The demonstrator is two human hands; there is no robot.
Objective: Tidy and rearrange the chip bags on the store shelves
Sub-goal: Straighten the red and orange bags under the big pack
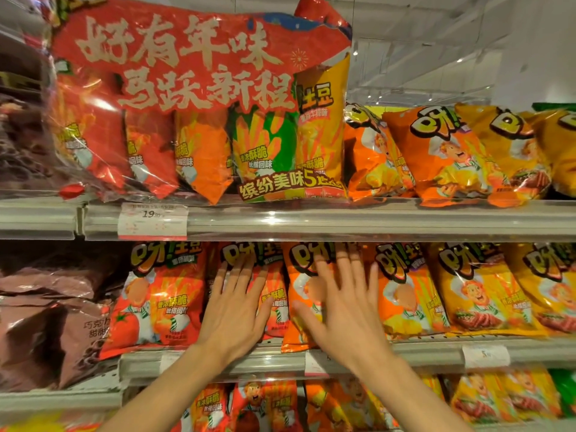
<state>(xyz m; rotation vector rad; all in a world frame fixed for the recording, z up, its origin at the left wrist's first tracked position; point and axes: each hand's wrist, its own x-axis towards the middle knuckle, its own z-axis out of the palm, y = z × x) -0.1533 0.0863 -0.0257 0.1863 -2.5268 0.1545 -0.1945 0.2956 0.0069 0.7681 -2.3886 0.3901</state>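
On the middle shelf [420, 350] stands a row of chip bags. My left hand [232, 307] lies flat with straight, spread fingers on a red bag [274, 294]. To its right, my right hand [339, 300] presses with straight, spread fingers on an orange bag [300, 275]. A red tomato bag [159, 294] stands left of my hands. An orange bag [405, 294] and yellow bags [477, 291] stand to the right. Neither hand grips anything.
A large clear multipack [199, 101] with red lettering fills the upper shelf [343, 218], with orange and yellow bags [452, 154] to its right. Brown bags [50, 322] sit at the left. More chip bags [280, 403] line the lowest shelf. A price tag [152, 219] hangs on the upper rail.
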